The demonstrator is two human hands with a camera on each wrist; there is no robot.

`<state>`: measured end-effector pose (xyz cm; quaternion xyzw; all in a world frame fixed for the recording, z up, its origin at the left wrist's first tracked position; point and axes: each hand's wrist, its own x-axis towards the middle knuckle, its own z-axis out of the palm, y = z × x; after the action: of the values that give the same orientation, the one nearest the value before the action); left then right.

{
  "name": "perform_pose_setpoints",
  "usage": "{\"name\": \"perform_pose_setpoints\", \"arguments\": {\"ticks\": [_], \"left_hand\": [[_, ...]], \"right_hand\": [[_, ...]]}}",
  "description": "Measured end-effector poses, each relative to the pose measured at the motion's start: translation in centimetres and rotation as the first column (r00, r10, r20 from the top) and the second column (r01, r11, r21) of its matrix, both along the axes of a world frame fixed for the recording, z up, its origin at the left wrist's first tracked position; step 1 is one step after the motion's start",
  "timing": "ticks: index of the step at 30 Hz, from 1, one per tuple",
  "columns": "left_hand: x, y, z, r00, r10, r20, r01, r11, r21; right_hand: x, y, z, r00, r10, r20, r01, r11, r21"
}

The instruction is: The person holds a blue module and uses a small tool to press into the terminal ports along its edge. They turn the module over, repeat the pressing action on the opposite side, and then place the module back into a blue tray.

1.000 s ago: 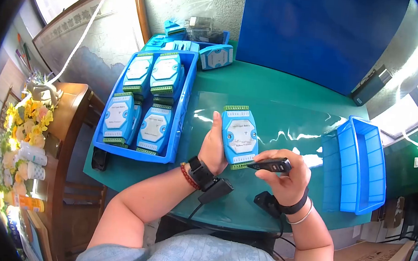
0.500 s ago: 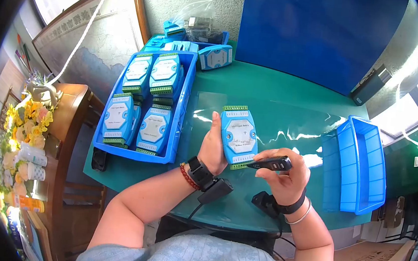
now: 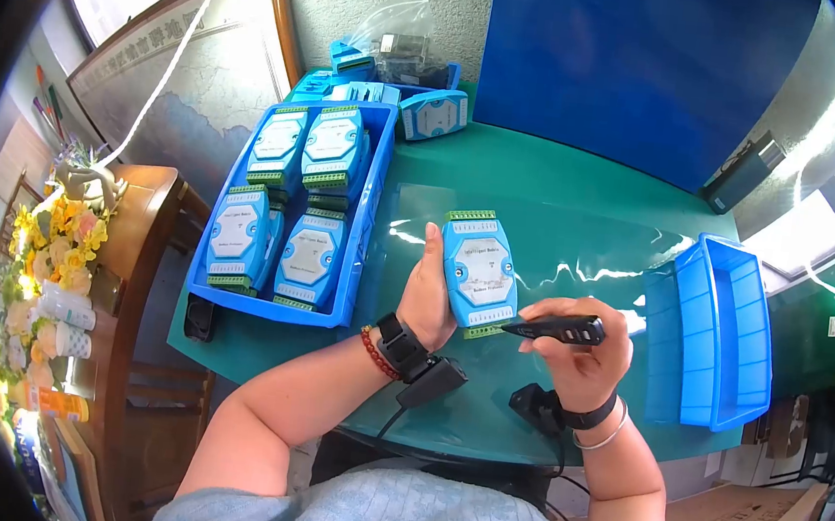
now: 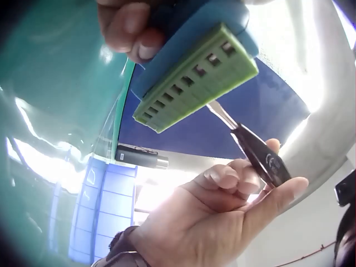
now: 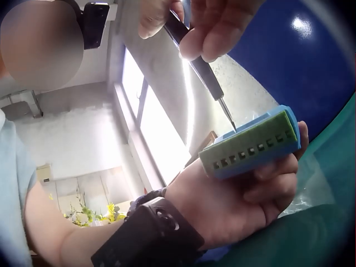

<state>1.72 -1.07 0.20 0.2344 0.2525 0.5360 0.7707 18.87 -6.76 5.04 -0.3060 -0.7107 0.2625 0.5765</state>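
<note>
My left hand (image 3: 428, 297) holds a blue module (image 3: 482, 270) with a pale label and green terminal blocks at both ends, its thumb along the left side and fingers underneath. In the right wrist view the near green terminal block (image 5: 250, 146) shows a row of square openings. My right hand (image 3: 585, 352) pinches a slim black screwdriver (image 3: 560, 328) between thumb and fingers. Its metal tip (image 5: 230, 115) meets the terminal block's upper side in the right wrist view. From the left wrist, the shaft (image 4: 222, 115) slants up to the block's edge.
A blue bin (image 3: 370, 206) with several similar modules stands to the left. Behind it are another module (image 3: 433, 116) and a plastic bag of parts (image 3: 401, 48). An upright blue tray (image 3: 722, 335) is at the right on the green table (image 3: 584, 206); a blue panel (image 3: 637, 71) stands at the back.
My right hand has shifted slightly right, and the screwdriver handle has turned a little in its fingers. The left hand and module stay nearly in place.
</note>
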Motion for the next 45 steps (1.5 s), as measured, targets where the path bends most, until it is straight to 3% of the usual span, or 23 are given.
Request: {"name": "perform_pose_setpoints", "arguments": {"ticks": [6, 15, 21, 24, 30, 45], "left_hand": [[0.12, -0.03, 0.01, 1.000, 0.009, 0.004, -0.009, 1.000, 0.011], [0.04, -0.03, -0.01, 1.000, -0.014, 0.002, 0.014, 1.000, 0.005], [-0.03, 0.06, 0.08, 0.999, -0.035, 0.005, 0.035, 0.999, -0.010], [0.07, 0.01, 0.05, 0.999, -0.036, -0.013, 0.035, 0.999, -0.018], [0.04, 0.02, -0.14, 0.999, -0.045, -0.019, 0.045, 0.999, -0.024], [0.08, 0.03, 0.06, 0.999, -0.037, -0.025, 0.035, 0.998, -0.055]], "right_hand": [[-0.09, 0.07, -0.01, 0.991, 0.080, -0.106, -0.087, 0.995, -0.058], [-0.16, -0.09, -0.22, 0.999, 0.034, 0.013, -0.032, 0.994, -0.103], [-0.09, 0.27, 0.28, 0.994, 0.084, 0.063, -0.078, 0.992, -0.095], [-0.39, 0.03, 0.13, 0.997, 0.043, -0.063, -0.058, 0.965, -0.254], [-0.60, 0.02, 0.01, 0.989, -0.043, 0.141, 0.040, 0.999, 0.025], [-0.61, 0.03, -0.27, 0.994, -0.040, 0.099, 0.041, 0.999, -0.003]]}}
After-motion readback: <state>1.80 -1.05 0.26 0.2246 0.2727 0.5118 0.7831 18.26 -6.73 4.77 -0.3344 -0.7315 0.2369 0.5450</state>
